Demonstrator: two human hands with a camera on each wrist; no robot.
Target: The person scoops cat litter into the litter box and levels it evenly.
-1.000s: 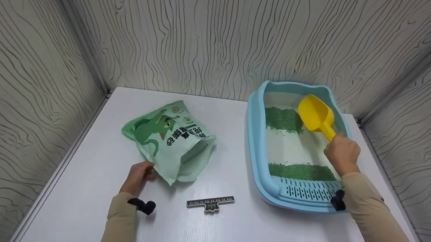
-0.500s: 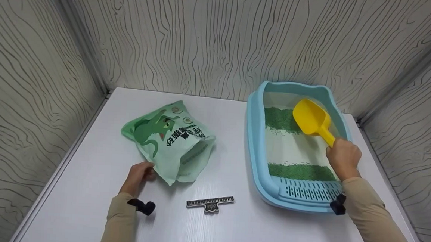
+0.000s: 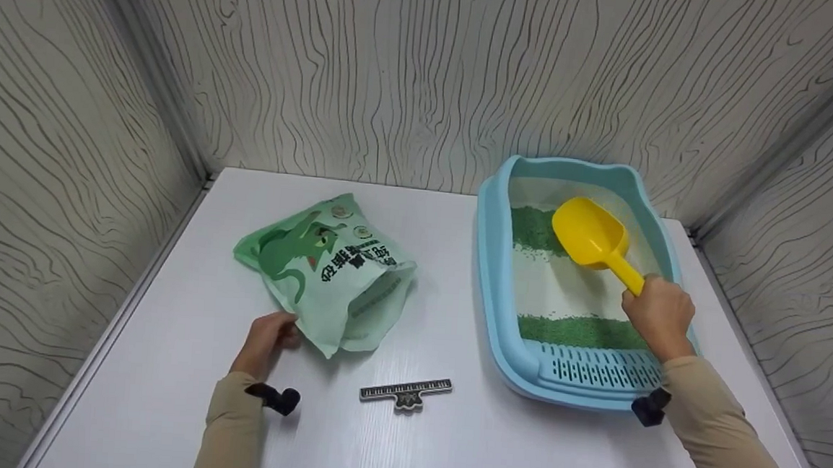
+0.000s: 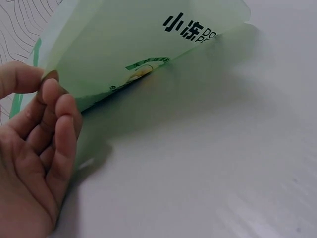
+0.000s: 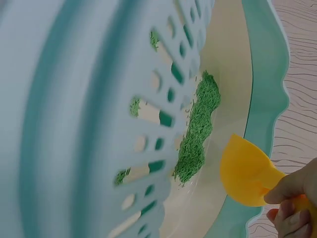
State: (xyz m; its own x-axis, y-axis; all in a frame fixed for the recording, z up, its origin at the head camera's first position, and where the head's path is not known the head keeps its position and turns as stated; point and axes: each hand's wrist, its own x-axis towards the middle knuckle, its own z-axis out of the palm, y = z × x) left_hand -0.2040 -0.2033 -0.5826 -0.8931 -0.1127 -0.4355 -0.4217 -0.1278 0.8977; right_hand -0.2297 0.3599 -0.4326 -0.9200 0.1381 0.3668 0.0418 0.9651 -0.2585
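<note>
My right hand (image 3: 660, 314) grips the handle of a yellow scoop (image 3: 590, 234). The scoop is held over a light blue litter box (image 3: 490, 267), its bowl facing up and, from what shows, without litter in it. Green pellet litter (image 5: 198, 134) lies in two bands on the box's pale floor, one at the far end and one at the near end. On the left lies a green cat litter bag (image 3: 314, 257), its mouth turned toward the near right. My left hand (image 4: 39, 134) pinches the bag's edge between thumb and index finger, with the other fingers curled loosely.
A black and silver clip (image 3: 407, 392) with a piano-key pattern lies on the white table (image 3: 182, 393) between bag and box. Wood-patterned walls (image 3: 397, 81) stand at the back and on both sides. The box has a slotted ledge (image 3: 596, 366) at its near end.
The scoop has shifted left and slightly nearer over the box, with my right hand moving slightly nearer. My left hand and the bag stay put.
</note>
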